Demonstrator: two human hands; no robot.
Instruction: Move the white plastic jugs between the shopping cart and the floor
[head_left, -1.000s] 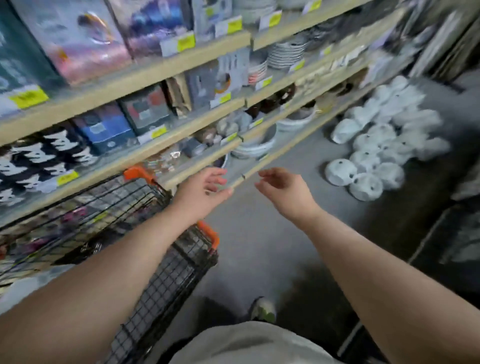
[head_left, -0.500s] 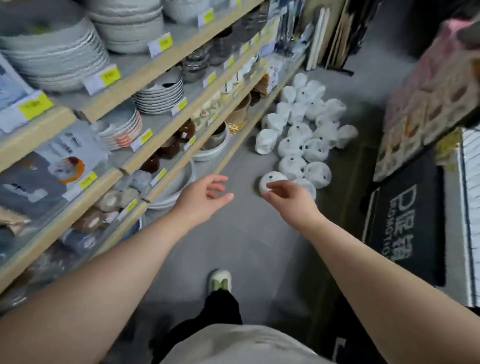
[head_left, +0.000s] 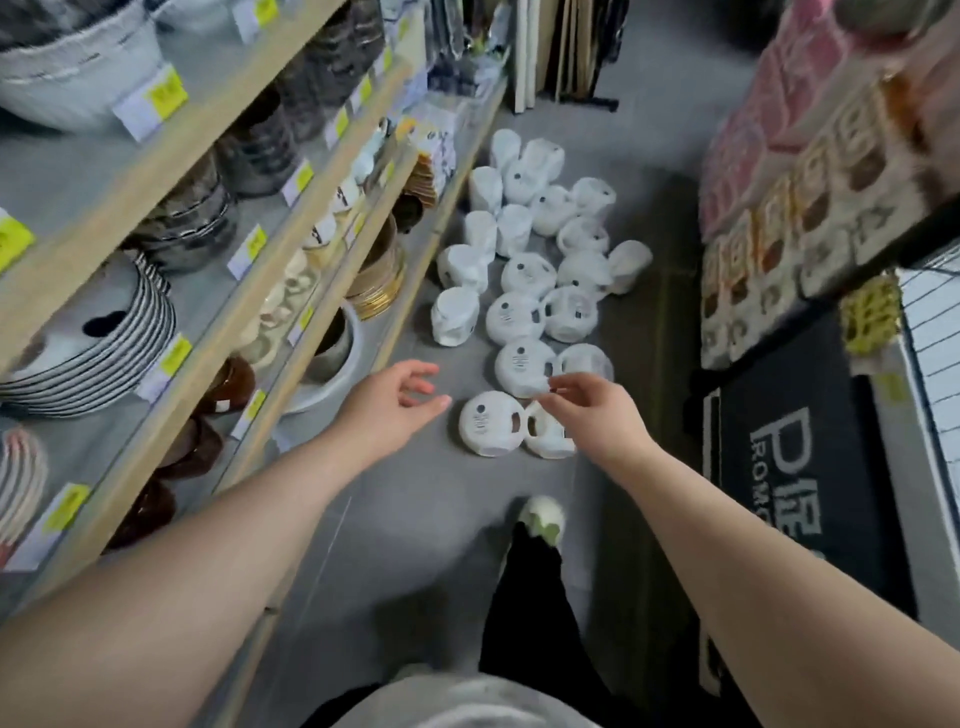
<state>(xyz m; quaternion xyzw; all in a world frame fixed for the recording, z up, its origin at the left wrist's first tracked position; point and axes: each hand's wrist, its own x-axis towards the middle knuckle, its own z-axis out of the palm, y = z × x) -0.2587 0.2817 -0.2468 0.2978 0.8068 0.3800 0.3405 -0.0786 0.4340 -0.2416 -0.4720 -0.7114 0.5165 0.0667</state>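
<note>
Jugs: the white plastic jugs (head_left: 540, 270) lie clustered on the grey floor (head_left: 415, 519), along its left side by the foot of the shelving (head_left: 208, 332), running away up the aisle.
Front of the cluster: the nearest jug (head_left: 485, 423), round with a printed label, touches a neighbouring jug (head_left: 548, 436) on its right.
Right hand: my right hand (head_left: 597, 410) hangs over the neighbouring jug, fingers loosely bent and holding nothing; I cannot tell whether it touches.
Left hand: my left hand (head_left: 387, 402) reaches out just left of the nearest jug, fingers relaxed and parted, empty, not touching it.
Shelves: stacked plates and bowls behind yellow price tags.
Right edge of the floor: a black mat (head_left: 800, 483) with white lettering.
Near side: my pale shoe (head_left: 543, 517) planted just short of the jugs.
</note>
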